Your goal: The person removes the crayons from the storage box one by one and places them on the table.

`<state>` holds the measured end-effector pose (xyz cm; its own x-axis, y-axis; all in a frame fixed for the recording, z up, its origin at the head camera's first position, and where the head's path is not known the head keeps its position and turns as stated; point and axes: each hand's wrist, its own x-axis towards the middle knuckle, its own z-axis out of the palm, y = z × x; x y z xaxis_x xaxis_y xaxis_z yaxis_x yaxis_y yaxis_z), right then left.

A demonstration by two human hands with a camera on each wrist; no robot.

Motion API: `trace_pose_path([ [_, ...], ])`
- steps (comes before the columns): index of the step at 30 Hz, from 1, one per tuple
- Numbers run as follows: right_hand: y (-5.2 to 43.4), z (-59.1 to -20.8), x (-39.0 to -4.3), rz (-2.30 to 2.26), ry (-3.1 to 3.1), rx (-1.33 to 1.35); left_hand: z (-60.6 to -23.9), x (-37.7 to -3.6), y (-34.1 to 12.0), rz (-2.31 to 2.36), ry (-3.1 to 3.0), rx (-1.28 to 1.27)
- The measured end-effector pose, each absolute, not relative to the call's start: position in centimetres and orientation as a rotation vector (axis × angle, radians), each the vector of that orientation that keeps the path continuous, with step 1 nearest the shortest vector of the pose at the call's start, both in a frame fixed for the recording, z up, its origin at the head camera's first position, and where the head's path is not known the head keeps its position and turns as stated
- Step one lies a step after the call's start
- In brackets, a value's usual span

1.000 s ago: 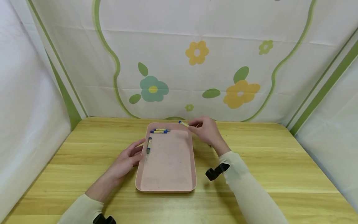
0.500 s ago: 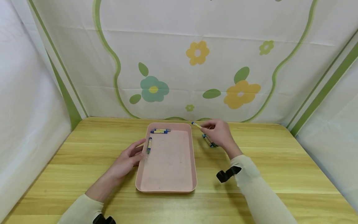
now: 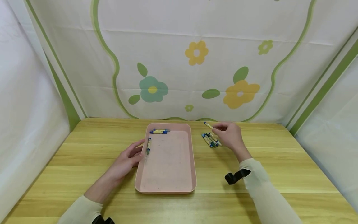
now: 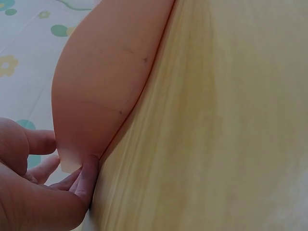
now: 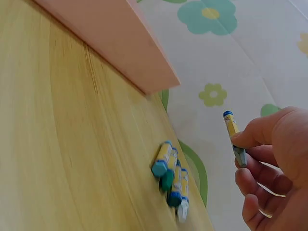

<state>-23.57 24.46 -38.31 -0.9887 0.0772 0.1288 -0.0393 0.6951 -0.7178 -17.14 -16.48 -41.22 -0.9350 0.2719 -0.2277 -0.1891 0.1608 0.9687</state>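
Observation:
A pink tray [image 3: 167, 161] lies on the wooden table; two crayons [image 3: 159, 131] lie at its far end and one crayon [image 3: 149, 145] along its left rim. My left hand [image 3: 127, 160] rests open against the tray's left wall [image 4: 96, 96], fingers [image 4: 86, 178] touching it. My right hand [image 3: 230, 137] is right of the tray, above the table, and pinches a yellow-wrapped crayon [image 3: 208, 125] [image 5: 234, 139] between thumb and fingers. Just below that hand lie several crayons [image 3: 210, 139] [image 5: 172, 180] side by side on the table.
The wooden table [image 3: 279, 161] is closed in by a flowered cloth backdrop [image 3: 195, 62] behind and white cloth at both sides. A black wrist strap [image 3: 236, 176] sits on my right sleeve.
My right hand has carried the pinched crayon from over the tray's far right corner to the right, above the crayons on the table. The left hand has stayed still.

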Motion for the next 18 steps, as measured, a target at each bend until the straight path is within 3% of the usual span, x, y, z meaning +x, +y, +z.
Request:
trace_pose_path([
  [18,26.8,-39.5,-23.0,1.189,-2.736,-0.255,-41.4,-17.2,-16.6,1.825,2.096,0.087],
])
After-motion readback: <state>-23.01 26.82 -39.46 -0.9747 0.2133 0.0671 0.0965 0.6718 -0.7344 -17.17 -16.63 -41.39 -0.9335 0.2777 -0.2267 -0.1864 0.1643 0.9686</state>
